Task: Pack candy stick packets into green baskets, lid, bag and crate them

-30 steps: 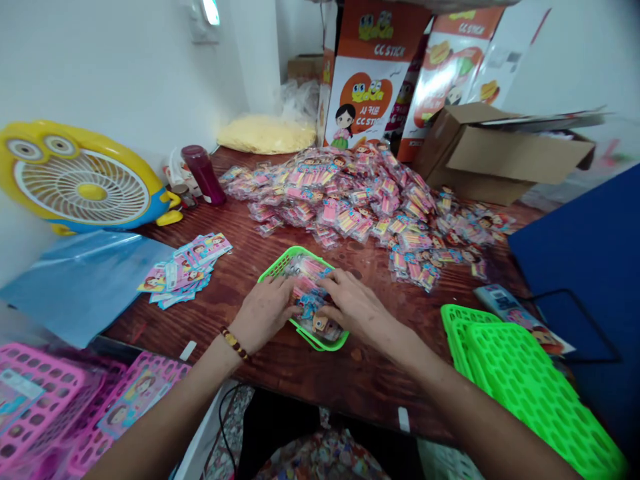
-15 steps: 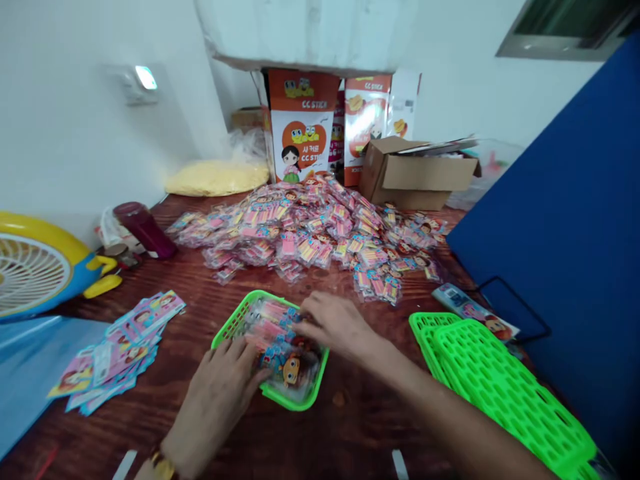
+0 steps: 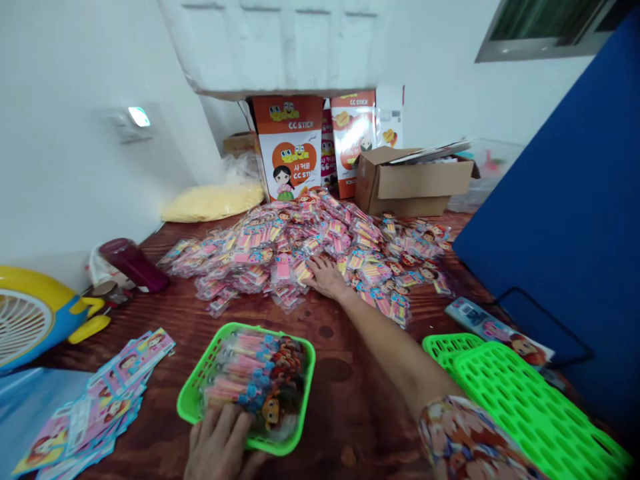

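Right hand [image 3: 326, 276] is stretched far forward, fingers spread flat on the near edge of the pile [image 3: 280, 243], clasping nothing. The pile lies straight beyond the basket [image 3: 196, 380]. Left hand [image 3: 220, 443] lies flat and unclenched on the basket's near rim, beside packets [image 3: 255, 377] lying crosswise inside.

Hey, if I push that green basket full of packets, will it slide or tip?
Probably slides: the basket is low and wide, sitting flat on the table. Likely light, since its walls are thin open lattice. The glossy packets heaped to its rim may slip out if jerked.
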Tool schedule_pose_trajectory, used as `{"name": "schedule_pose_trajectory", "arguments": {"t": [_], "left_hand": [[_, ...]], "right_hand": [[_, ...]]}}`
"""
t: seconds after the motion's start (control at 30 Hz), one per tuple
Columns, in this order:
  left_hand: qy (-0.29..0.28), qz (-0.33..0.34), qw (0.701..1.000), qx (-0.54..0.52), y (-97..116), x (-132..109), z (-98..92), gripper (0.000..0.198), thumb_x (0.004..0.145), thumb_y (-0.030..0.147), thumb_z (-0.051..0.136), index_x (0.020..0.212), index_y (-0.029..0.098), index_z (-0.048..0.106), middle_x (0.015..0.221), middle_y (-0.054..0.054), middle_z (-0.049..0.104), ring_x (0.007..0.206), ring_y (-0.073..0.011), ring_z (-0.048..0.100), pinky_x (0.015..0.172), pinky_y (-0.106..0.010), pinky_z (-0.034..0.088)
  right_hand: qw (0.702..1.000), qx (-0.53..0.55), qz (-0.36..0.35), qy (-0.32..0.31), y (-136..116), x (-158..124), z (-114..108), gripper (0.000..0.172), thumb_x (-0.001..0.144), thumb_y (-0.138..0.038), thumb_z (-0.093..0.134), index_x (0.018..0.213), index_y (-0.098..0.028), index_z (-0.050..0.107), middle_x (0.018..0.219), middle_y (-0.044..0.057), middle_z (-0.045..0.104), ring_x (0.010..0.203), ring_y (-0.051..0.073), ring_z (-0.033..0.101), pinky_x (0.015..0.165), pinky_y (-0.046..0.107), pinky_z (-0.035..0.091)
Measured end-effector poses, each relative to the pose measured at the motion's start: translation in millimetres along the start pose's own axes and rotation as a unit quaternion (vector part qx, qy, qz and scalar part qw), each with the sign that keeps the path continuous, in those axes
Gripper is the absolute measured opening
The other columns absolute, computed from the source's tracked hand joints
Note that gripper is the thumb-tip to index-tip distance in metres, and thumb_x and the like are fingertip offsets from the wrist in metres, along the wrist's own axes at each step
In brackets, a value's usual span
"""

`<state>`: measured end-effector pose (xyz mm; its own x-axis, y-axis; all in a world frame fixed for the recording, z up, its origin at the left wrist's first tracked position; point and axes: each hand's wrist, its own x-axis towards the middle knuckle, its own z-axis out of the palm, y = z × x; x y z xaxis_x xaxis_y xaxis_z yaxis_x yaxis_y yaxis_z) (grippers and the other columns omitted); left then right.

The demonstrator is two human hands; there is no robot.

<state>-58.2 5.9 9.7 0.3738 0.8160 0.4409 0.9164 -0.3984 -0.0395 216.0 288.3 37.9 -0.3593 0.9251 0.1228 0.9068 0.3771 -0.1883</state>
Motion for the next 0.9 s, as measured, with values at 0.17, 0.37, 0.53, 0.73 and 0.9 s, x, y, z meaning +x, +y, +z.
{"name": "schedule_pose_trajectory", "arguments": {"t": [0.17, 0.37, 0.53, 0.73, 0.9], "left_hand": [[0.043, 0.014, 0.999, 0.010, -44.3, 11.5, -2.7, 0.024, 0.082, 0.048, 0.060, 0.087, 0.025, 0.059, 0.084, -0.005, 0.063, 0.082, -0.0264, 0.055, 0.070, -0.036, 0.040], [0.015, -0.034, 0.999, 0.001, -64.2, 24.6, -23.8, 0.035, 0.090, 0.055, 0.046, 0.084, 0.024, 0.059, 0.085, -0.007, 0.063, 0.083, -0.0283, 0.056, 0.072, -0.040, 0.043], [0.092, -0.078, 0.991, -0.051, -28.5, 17.8, -43.6, 0.039, 0.085, 0.057, 0.056, 0.111, 0.027, 0.057, 0.108, -0.010, 0.063, 0.103, -0.0327, 0.057, 0.089, -0.052, 0.042], [0.030, -0.020, 0.961, -0.274, 64.5, 39.8, -29.7, 0.039, 0.089, 0.014, 0.051, 0.126, 0.028, 0.051, 0.118, -0.008, 0.060, 0.120, -0.0228, 0.053, 0.097, -0.039, 0.049], [0.009, -0.076, 0.948, -0.309, 81.2, 106.2, 27.2, 0.036, 0.094, 0.016, 0.040, 0.129, 0.020, 0.049, 0.128, -0.012, 0.056, 0.122, -0.0203, 0.053, 0.104, -0.040, 0.046]], "right_hand": [[0.998, -0.053, -0.003, 0.018, -11.2, -33.1, 3.8, 0.058, 0.095, -0.055, 0.039, 0.144, -0.025, 0.040, 0.138, 0.014, 0.046, 0.121, 0.029, 0.044, 0.102, 0.042, 0.033], [0.997, -0.070, 0.027, 0.018, -47.3, -87.8, 12.1, 0.063, 0.090, -0.056, 0.051, 0.140, -0.019, 0.044, 0.124, 0.016, 0.054, 0.114, 0.030, 0.047, 0.095, 0.042, 0.038], [0.997, -0.060, 0.038, -0.031, -72.8, -155.7, 17.2, 0.057, 0.090, -0.050, 0.054, 0.137, -0.019, 0.048, 0.129, 0.018, 0.053, 0.123, 0.033, 0.043, 0.095, 0.046, 0.038], [0.997, -0.023, 0.023, -0.071, -60.1, -167.6, -24.5, 0.033, 0.096, -0.042, 0.044, 0.120, -0.027, 0.061, 0.116, 0.011, 0.063, 0.106, 0.029, 0.056, 0.095, 0.048, 0.038], [0.992, -0.029, -0.104, -0.066, -8.2, -116.9, -30.9, 0.038, 0.094, -0.021, 0.045, 0.131, -0.023, 0.054, 0.139, 0.009, 0.053, 0.132, 0.026, 0.037, 0.106, 0.045, 0.026]]}}
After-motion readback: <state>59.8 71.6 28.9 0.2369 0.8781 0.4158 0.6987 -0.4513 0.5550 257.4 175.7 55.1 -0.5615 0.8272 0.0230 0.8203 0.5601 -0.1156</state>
